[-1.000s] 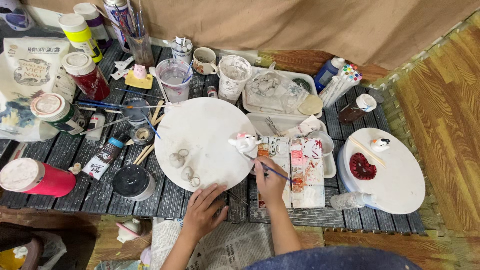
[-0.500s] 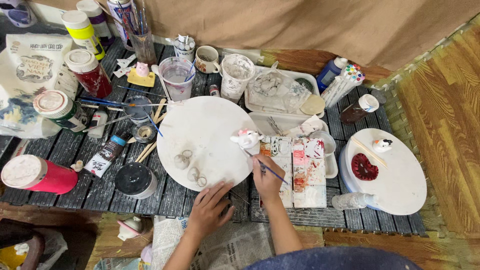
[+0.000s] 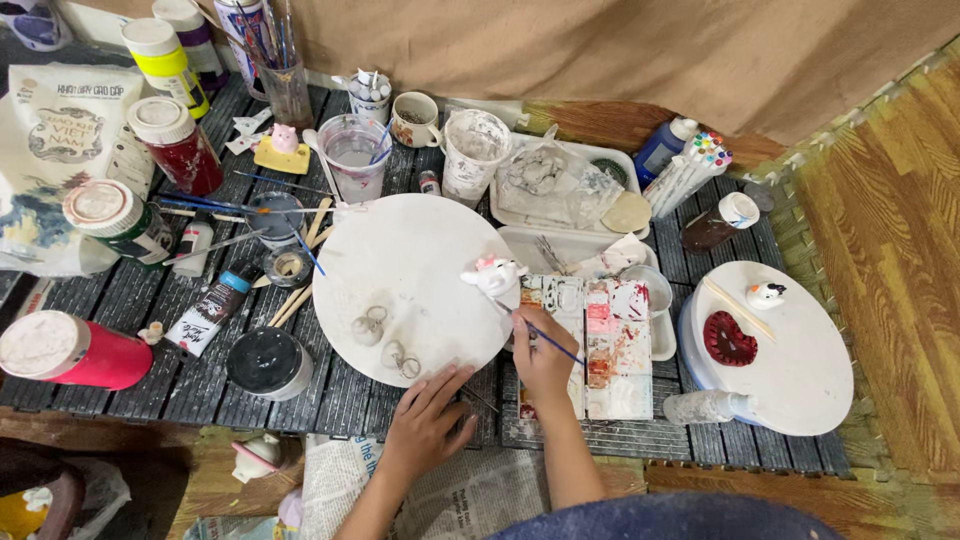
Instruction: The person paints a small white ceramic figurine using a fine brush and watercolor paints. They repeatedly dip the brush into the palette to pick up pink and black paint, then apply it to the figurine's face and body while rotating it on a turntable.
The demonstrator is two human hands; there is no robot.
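Observation:
My right hand [image 3: 542,352] holds a thin blue-handled paintbrush [image 3: 556,345] over the left part of a stained paint palette [image 3: 600,345]. Its tip reaches toward a small white clay figurine [image 3: 493,274] with pink marks, which sits on the right edge of a round white board [image 3: 415,260]. My left hand [image 3: 428,418] rests flat at the near edge of that board, fingers spread, holding nothing. Two small grey clay pieces [image 3: 368,326] lie on the board near it.
Paint jars, red [image 3: 62,350], [image 3: 180,145], yellow [image 3: 165,52] and black [image 3: 268,362], stand at the left. Cups of water [image 3: 352,152] and brushes stand at the back. A second round board [image 3: 790,350] at right carries a red heart [image 3: 729,339]. Newspaper [image 3: 470,495] lies below the slatted table.
The view has shifted slightly. My left hand has slid a little along the near edge of the board. My right hand stays at the palette with the brush.

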